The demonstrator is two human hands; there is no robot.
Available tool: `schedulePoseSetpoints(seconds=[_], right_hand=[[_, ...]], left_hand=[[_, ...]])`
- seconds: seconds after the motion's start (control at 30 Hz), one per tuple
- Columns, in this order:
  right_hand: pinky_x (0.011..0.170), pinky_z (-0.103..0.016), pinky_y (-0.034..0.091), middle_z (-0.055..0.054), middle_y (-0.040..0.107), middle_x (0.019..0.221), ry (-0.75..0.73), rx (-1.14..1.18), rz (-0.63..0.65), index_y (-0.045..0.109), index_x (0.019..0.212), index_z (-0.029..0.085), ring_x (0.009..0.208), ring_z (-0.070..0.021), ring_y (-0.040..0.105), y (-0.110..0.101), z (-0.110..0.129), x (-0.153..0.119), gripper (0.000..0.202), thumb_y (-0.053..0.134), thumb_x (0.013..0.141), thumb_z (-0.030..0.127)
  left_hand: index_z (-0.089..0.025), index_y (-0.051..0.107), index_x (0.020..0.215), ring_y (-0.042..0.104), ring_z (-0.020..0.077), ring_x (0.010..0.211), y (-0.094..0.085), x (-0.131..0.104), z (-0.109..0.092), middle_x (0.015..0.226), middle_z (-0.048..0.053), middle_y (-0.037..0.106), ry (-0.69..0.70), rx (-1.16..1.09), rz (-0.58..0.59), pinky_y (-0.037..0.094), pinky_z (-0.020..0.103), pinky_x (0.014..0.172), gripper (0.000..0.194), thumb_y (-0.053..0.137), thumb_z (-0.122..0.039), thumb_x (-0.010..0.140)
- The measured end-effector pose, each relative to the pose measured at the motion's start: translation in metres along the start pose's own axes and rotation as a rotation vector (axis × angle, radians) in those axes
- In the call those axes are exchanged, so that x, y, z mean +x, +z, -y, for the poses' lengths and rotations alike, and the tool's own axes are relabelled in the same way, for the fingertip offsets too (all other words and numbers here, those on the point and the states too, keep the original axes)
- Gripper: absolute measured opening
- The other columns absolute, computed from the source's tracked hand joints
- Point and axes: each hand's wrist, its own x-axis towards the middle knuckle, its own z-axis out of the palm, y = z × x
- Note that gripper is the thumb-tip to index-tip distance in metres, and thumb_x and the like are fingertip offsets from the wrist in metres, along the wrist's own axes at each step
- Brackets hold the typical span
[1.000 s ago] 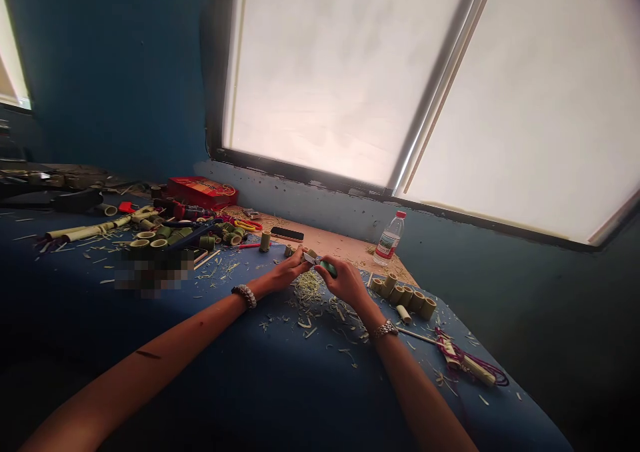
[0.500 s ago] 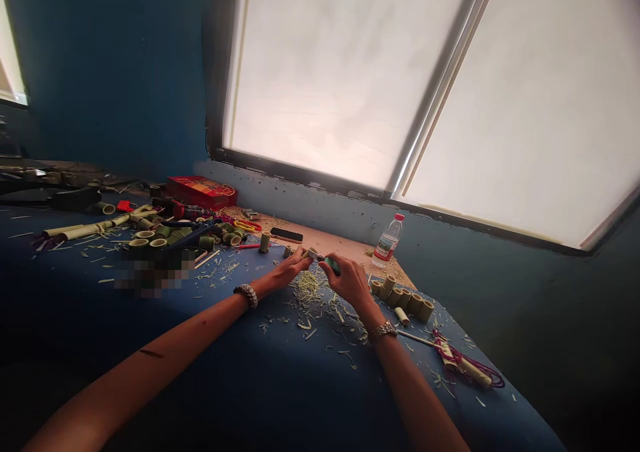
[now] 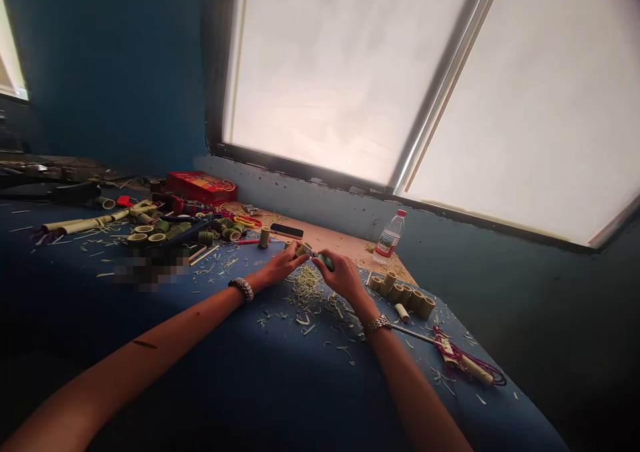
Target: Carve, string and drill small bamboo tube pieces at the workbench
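My left hand (image 3: 283,264) is closed around a short bamboo tube (image 3: 303,249), partly hidden by the fingers. In my right hand (image 3: 344,277) is the green handle of a knife (image 3: 326,261); its small blade meets the tube between my two hands. Directly below lies a heap of pale bamboo shavings (image 3: 307,281) on the blue table cover (image 3: 240,359). Just left of the held tube, another bamboo tube (image 3: 264,237) stands upright.
Right of my hands are several cut bamboo tubes (image 3: 407,297) and a purple-corded bamboo piece (image 3: 467,362). A water bottle (image 3: 389,239) stands behind, near a black phone (image 3: 287,231). Bamboo pieces and tools (image 3: 175,229) clutter the left, before a red box (image 3: 200,187).
The knife and my right hand have shifted slightly left, and my left hand has drawn a little left with the tube. The view has tilted slightly.
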Motion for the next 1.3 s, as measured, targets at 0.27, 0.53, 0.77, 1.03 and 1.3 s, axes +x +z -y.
schedulePoseSetpoints(seconds=[0.27, 0.53, 0.77, 1.03, 1.3], right_hand=[[0.063, -0.026, 0.032, -0.006, 0.075, 0.083, 0.009, -0.07, 0.017, 0.075, 0.109, 0.025, 0.077, -0.0214, 0.069, 0.001, 0.003, -0.001, 0.031, 0.058, 0.098, 0.048], [0.065, -0.028, 0.034, -0.01, 0.072, 0.084, 0.341, -0.042, -0.238, 0.075, 0.106, 0.019, 0.081, -0.0244, 0.065, -0.024, -0.045, 0.0, 0.042, 0.054, 0.096, 0.054], [0.06, -0.024, 0.037, 0.001, 0.058, 0.072, 0.072, 0.496, -0.071, 0.072, 0.111, 0.017, 0.064, -0.0144, 0.05, -0.004, -0.001, 0.002, 0.052, 0.06, 0.091, 0.063], [0.053, -0.024, 0.03, 0.004, 0.044, 0.065, 0.122, 0.692, -0.062, 0.068, 0.104, 0.018, 0.057, -0.0115, 0.037, -0.002, 0.001, 0.001, 0.05, 0.063, 0.088, 0.065], [0.057, -0.025, 0.031, 0.003, 0.047, 0.068, 0.034, 0.632, -0.082, 0.069, 0.104, 0.015, 0.061, -0.0119, 0.038, 0.001, 0.007, 0.0, 0.05, 0.064, 0.088, 0.062]], left_hand=[[-0.022, 0.046, 0.101, 0.063, 0.0225, 0.093, 0.003, -0.001, 0.0, 0.1, 0.007, 0.064, 0.032, 0.015, 0.021, 0.05, 0.033, 0.084, 0.027, 0.051, -0.048, 0.094], [-0.021, 0.044, 0.108, 0.062, 0.023, 0.079, 0.001, -0.011, -0.008, 0.087, 0.004, 0.062, -0.034, 0.086, 0.008, 0.045, 0.034, 0.074, 0.034, 0.049, -0.052, 0.094], [-0.019, 0.051, 0.108, 0.058, 0.0173, 0.072, 0.004, -0.003, -0.005, 0.082, 0.0, 0.061, 0.035, -0.069, -0.028, 0.044, 0.029, 0.065, 0.048, 0.067, -0.057, 0.084], [-0.014, 0.069, 0.115, 0.05, 0.011, 0.066, 0.0, 0.002, -0.011, 0.09, 0.003, 0.067, 0.006, -0.285, -0.071, 0.035, 0.024, 0.058, 0.061, 0.07, -0.065, 0.082], [-0.016, 0.073, 0.108, 0.061, 0.0194, 0.092, -0.001, 0.002, -0.013, 0.104, 0.008, 0.071, -0.006, -0.406, -0.038, 0.044, 0.03, 0.077, 0.048, 0.076, -0.056, 0.081]])
